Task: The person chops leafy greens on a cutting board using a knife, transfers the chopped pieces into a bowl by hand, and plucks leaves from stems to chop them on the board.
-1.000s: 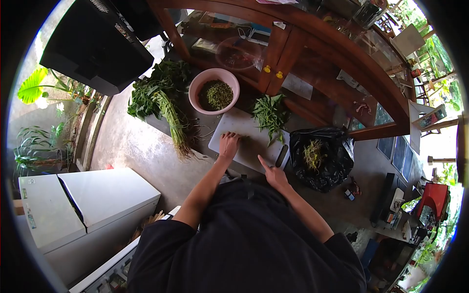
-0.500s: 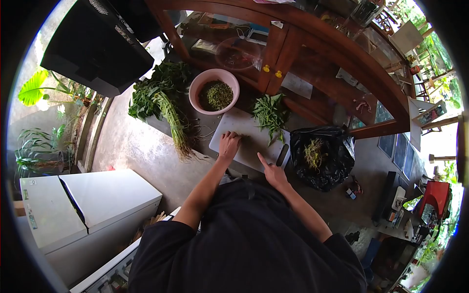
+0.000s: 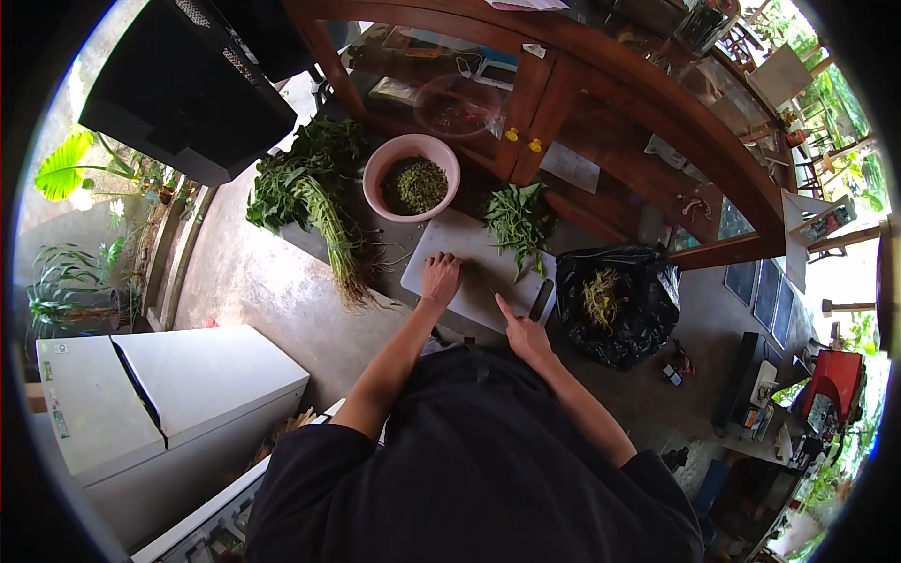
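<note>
A white cutting board point(image 3: 449, 235) lies in front of me, with a dark handle slot at its right end. My left hand point(image 3: 441, 279) rests on its left part, fingers bent and together; whatever is under the fingertips is hidden. At the board's near edge is my right hand point(image 3: 526, 336), its index finger stretched forward over the board and the other fingers curled in. What those fingers grip, if anything, does not show. Leafy green stems point(image 3: 519, 223) lie across the board's far right corner. Beyond the board stands a pink bowl point(image 3: 374, 192) holding chopped greens point(image 3: 416, 184).
Left of the bowl lies a large bundle of rooted greens point(image 3: 324, 220). A black plastic bag point(image 3: 638, 342) with root trimmings point(image 3: 601, 298) is at the right. Behind stands a wooden glass-door cabinet point(image 3: 535, 117); a white fridge point(image 3: 216, 375) is at lower left.
</note>
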{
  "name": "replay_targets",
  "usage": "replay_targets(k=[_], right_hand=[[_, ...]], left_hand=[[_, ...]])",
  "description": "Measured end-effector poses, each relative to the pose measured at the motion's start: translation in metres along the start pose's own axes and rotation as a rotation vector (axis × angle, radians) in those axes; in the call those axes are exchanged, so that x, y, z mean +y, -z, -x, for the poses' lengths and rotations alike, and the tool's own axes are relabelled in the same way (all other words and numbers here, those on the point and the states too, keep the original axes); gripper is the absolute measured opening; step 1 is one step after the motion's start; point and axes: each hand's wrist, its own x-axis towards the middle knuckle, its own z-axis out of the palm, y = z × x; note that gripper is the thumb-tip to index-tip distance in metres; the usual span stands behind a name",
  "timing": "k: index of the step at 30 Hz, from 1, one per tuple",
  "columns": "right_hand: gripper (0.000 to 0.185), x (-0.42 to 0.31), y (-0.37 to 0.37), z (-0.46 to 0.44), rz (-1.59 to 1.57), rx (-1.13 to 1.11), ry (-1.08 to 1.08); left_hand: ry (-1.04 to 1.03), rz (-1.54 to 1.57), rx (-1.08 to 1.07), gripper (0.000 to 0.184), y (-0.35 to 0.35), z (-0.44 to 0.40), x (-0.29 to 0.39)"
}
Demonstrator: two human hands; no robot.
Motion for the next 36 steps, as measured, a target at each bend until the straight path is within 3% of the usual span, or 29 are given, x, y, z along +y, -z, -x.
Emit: replay_targets(k=[10, 20, 36], right_hand=[[0.078, -0.007, 0.018, 0.004, 0.043, -0.072, 0.01], [0.081, -0.005, 0.008, 0.0, 0.091, -0.117, -0.019], [0.085, 0.016, -0.014, 0.005, -0.011, 0.013, 0.091]], left_hand=[[0.078, 0.16, 0.002, 0.02, 0.004, 0.001, 0.0], [0.01, 0.126, 0.047, 0.019, -0.002, 0.004, -0.005], [0.003, 0.096, 0.099, 0.013, 0.001, 0.007, -0.003]])
